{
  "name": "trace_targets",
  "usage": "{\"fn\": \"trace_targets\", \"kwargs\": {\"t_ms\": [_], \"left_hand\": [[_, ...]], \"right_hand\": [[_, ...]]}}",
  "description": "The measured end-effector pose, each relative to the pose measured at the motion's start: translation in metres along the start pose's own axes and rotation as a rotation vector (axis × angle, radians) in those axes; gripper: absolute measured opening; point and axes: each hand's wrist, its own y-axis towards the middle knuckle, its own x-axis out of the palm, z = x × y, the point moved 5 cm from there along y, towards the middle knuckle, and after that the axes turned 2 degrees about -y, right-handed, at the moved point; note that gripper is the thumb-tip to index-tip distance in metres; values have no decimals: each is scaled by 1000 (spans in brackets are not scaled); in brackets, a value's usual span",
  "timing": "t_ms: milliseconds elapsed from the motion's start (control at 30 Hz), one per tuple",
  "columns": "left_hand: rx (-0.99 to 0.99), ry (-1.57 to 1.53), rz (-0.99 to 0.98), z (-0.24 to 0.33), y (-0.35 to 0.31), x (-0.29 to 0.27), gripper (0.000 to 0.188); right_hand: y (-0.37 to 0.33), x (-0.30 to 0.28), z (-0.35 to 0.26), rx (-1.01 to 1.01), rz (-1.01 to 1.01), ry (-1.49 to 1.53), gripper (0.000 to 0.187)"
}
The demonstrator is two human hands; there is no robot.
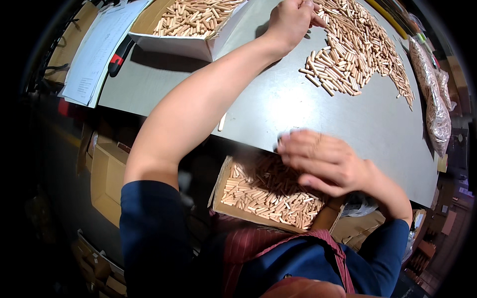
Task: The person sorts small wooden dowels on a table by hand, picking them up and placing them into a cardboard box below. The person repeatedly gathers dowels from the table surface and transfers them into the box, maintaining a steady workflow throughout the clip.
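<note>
Head view: a pile of pale wooden dowels (pixel 348 52), long axes mixed, lies on the smooth grey tabletop (pixel 263 111), immediately right of your left hand (pixel 292 22), fingers bent, grip unclear; your blurred right hand (pixel 323 161), farther off, fingers extended, hovers above the near open brown cardboard box (pixel 328 215).

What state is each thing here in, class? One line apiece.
Dowel pile, loose, spread out
White box, open, holding dowels
Lower box, open, holding dowels
Large plastic bag, filled, closure unclear
Left carton, open
Left hand, at the pile, grip unclear
Right hand, blurred, fingers extended
</note>
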Motion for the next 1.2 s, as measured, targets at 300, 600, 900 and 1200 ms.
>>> {"fn": "trace_targets", "kwargs": {"t_ms": [300, 600, 900, 1200], "left_hand": [[-45, -95, 40, -8, 11, -8, 44], [-30, 54, -19, 10, 1, -6, 29], [-58, 188, -184, 27, -19, 11, 25], [19, 492, -477, 30, -41, 37, 36]], "right_hand": [[74, 11, -1, -34, 221, -215, 42], [94, 34, 11, -119, 195, -376, 39], [59, 21, 1, -271, 165, -367, 31], [15, 5, -1, -159, 173, -445, 38]]}}
